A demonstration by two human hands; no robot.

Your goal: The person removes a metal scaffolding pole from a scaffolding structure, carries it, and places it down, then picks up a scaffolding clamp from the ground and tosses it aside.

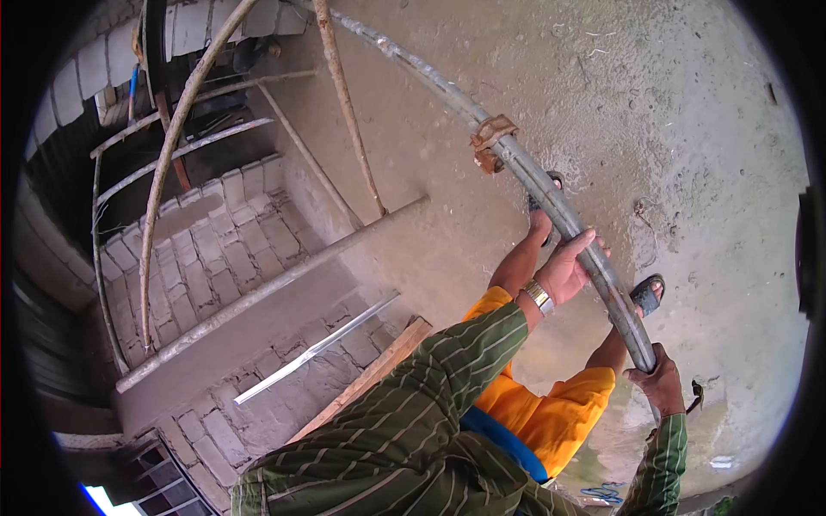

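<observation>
Pipe [551,202] | left hand [568,268] grip clenched mid-pipe | right hand [661,383] grip hides lower end

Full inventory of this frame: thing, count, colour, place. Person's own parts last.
pipe: 1, grey, runs from top centre down to the hands
clamp: 1, rusty brown, on the pipe, upper centre
floor: 1, grey concrete, wet, right half
poles: several, grey and rusty, scaffold at left
block walls: grey, left, below the poles
plank: 1, wood, lower centre
sandals: 2, dark, on the feet by the pipe
shorts: orange, bottom centre
watch: 1, metal, left wrist
left hand: fingers wrapped round the pipe
right hand: grips the pipe's lower end
</observation>
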